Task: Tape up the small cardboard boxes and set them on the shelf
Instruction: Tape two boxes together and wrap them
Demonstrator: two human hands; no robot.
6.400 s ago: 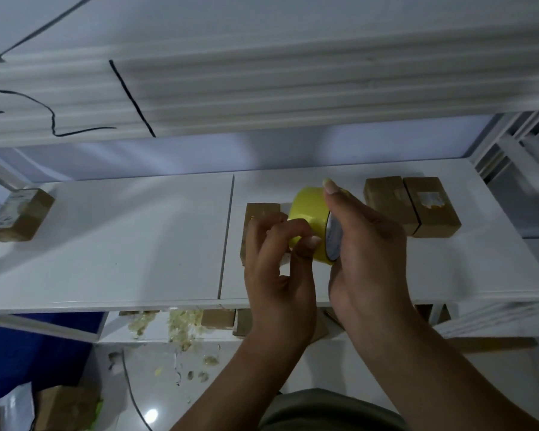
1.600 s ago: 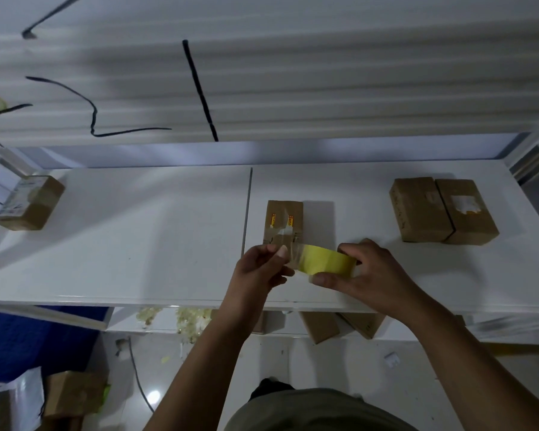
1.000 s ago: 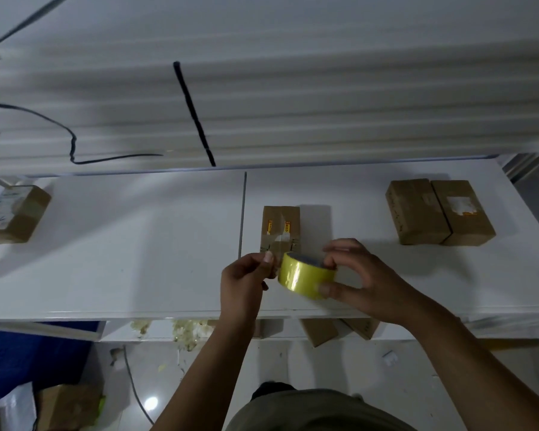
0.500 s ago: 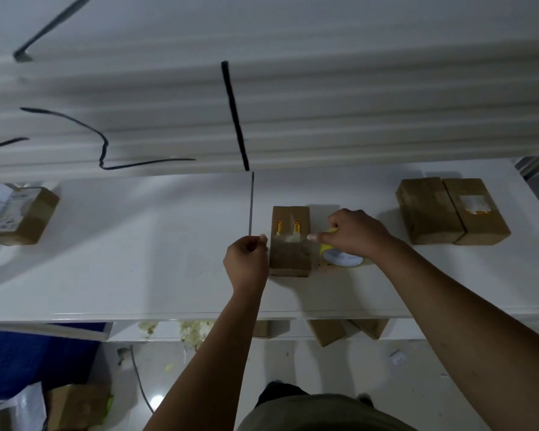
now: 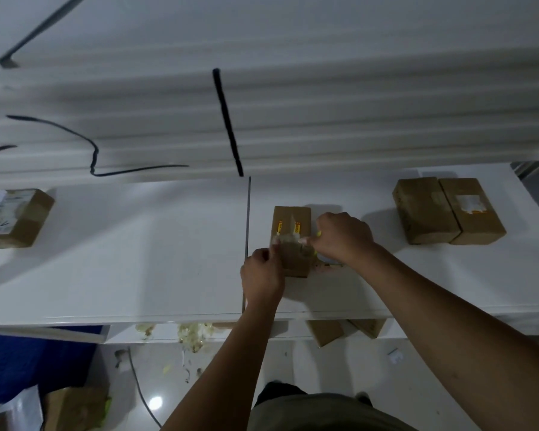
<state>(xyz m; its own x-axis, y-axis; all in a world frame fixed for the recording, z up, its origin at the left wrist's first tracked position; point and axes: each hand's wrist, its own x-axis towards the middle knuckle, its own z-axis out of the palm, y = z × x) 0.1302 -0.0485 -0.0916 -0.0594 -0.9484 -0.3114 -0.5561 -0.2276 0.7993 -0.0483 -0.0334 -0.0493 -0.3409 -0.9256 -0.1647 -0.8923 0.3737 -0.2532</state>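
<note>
Forearms bare; olive-grey garment at waist.

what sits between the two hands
The head view shows the small cardboard box between the left hand and right hand; a strip of tape runs across its top from the left hand's pinch to the tape roll that the right hand holds.

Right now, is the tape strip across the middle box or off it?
Across it: the strip spans the box side to side, pinched by the left hand and right hand. Stuck down fully? Cannot tell.
</note>
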